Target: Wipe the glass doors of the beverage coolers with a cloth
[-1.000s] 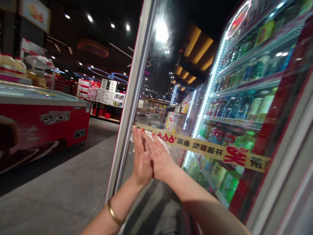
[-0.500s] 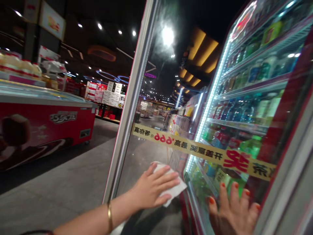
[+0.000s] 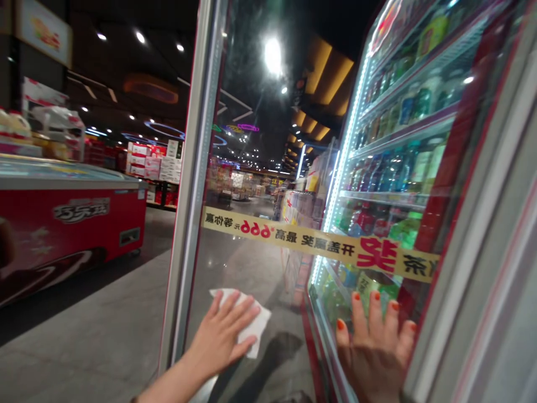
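Observation:
My left hand [image 3: 222, 338] lies flat on a white cloth [image 3: 257, 324] and presses it against the lower glass of an open fridge door [image 3: 251, 168], near the door's metal edge [image 3: 184, 224]. My right hand [image 3: 373, 347] is open, its fingers spread flat against the glass further right, in front of the lit drink shelves. A yellow banner sticker [image 3: 319, 243] with red and black characters crosses the glass above both hands.
Lit fridge shelves [image 3: 394, 140] full of bottles stand on the right. A red chest freezer [image 3: 71, 224] stands at the left across a grey floor aisle [image 3: 96, 330]. Stacked boxes [image 3: 153, 162] and shop displays fill the dark background.
My left hand slid the cloth from the banner down the glass, then left towards the door edge. My right hand left the cloth and went flat on the lower right glass.

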A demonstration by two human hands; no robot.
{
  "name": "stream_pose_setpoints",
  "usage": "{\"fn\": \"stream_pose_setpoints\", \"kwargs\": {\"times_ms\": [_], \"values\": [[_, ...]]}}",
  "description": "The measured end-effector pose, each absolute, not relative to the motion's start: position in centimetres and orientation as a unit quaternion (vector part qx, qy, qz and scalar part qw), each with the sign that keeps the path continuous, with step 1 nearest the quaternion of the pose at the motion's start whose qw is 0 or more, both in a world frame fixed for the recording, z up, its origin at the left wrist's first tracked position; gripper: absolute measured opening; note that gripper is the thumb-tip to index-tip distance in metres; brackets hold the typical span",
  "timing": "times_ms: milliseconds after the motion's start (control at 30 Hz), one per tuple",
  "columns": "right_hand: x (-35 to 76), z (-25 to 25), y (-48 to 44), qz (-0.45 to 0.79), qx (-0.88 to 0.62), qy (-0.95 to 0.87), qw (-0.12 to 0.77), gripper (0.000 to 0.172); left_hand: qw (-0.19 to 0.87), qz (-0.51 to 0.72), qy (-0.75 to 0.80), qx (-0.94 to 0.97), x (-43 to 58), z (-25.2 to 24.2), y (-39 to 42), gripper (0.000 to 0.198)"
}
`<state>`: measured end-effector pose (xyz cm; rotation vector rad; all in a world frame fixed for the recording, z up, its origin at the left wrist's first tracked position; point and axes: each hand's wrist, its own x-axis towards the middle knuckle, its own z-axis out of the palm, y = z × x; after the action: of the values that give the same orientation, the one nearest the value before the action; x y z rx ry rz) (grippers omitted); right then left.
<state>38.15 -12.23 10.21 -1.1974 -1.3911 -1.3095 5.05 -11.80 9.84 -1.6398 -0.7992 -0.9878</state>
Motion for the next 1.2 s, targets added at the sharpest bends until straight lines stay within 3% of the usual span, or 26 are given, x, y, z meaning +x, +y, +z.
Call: {"fn": "stream_pose_setpoints", "kwargs": {"times_ms": [167, 333, 400, 500, 600, 700, 767, 833, 933, 1000, 1067, 1200], "values": [[38.1, 10.5, -12.2, -0.544, -0.463, -0.553, 0.43, 0.075, 0.404, -0.518, -0.486, -0.576, 6.6, 15.9, -9.4, 0.083], [38.6, 9.9, -12.2, -0.53, -0.465, -0.56, 0.435, 0.075, 0.513, -0.365, -0.286, -0.722, 9.8, 11.4, -11.6, 0.068], [38.6, 9.7, -12.1, -0.52, -0.476, -0.557, 0.438, 0.071, 0.52, -0.365, -0.281, -0.719, 8.2, 11.4, -11.9, 0.075], [38.2, 9.9, -12.2, -0.523, -0.488, -0.549, 0.432, 0.061, 0.481, -0.441, -0.38, -0.655, 6.8, 16.9, -10.3, 0.09], [38.0, 10.0, -12.5, -0.527, -0.489, -0.554, 0.42, 0.065, 0.415, -0.529, -0.446, -0.591, 9.9, 21.7, -9.2, 0.088], [38.3, 9.5, -12.8, -0.526, -0.478, -0.547, 0.443, 0.076, 0.451, -0.439, -0.314, -0.71, 14.4, 18.8, -10.7, 0.078], [38.6, 8.9, -12.8, -0.518, -0.479, -0.532, 0.469, 0.079, 0.471, -0.37, -0.239, -0.764, 15.1, 15.0, -12.1, 0.058], [38.9, 8.3, -12.7, -0.503, -0.488, -0.53, 0.477, 0.08, 0.479, -0.349, -0.232, -0.771, 13.5, 13.6, -12.6, 0.052], [39.2, 7.5, -12.4, -0.488, -0.486, -0.544, 0.479, 0.083, 0.46, -0.418, -0.314, -0.718, 10.9, 18.7, -11.1, 0.073], [39.4, 7.1, -12.2, -0.468, -0.455, -0.547, 0.524, 0.086, 0.409, -0.494, -0.397, -0.657, 11.8, 23.4, -9.9, 0.077], [39.7, 6.7, -12.0, -0.424, -0.409, -0.554, 0.588, 0.086, 0.383, -0.521, -0.415, -0.64, 14.9, 24.9, -9.6, 0.08], [40.4, 5.6, -11.8, -0.367, -0.364, -0.562, 0.646, 0.076, 0.48, -0.342, -0.255, -0.767, 20.0, 16.5, -11.6, 0.073]]}}
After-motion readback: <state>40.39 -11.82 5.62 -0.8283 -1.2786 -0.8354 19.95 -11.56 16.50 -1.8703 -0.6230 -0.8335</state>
